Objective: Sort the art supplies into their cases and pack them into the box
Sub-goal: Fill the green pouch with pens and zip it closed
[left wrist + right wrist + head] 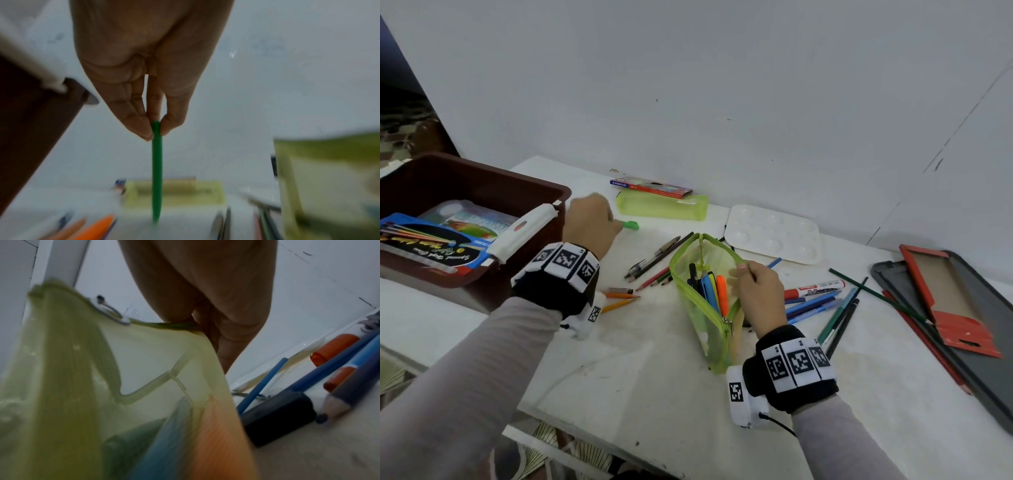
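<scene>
My left hand (590, 219) pinches one end of a green marker (631, 224) between thumb and fingertips, just right of the brown box (544, 186); the left wrist view shows the green marker (156, 172) hanging down from that pinch. My right hand (755, 286) grips the rim of an open green mesh pouch (709, 329) in the middle of the table. Inside the pouch stand black, blue, yellow and orange markers (710, 289). In the right wrist view the pouch (107, 386) fills the left side, its edge held under my right hand (205, 324).
The brown box holds brush packs and a white case (520, 233). A second green pouch (662, 205) and a pencil carton (650, 186) lie at the back. A white palette (772, 233), loose pencils (654, 260), pens (815, 301) and an open tin (948, 308) lie around.
</scene>
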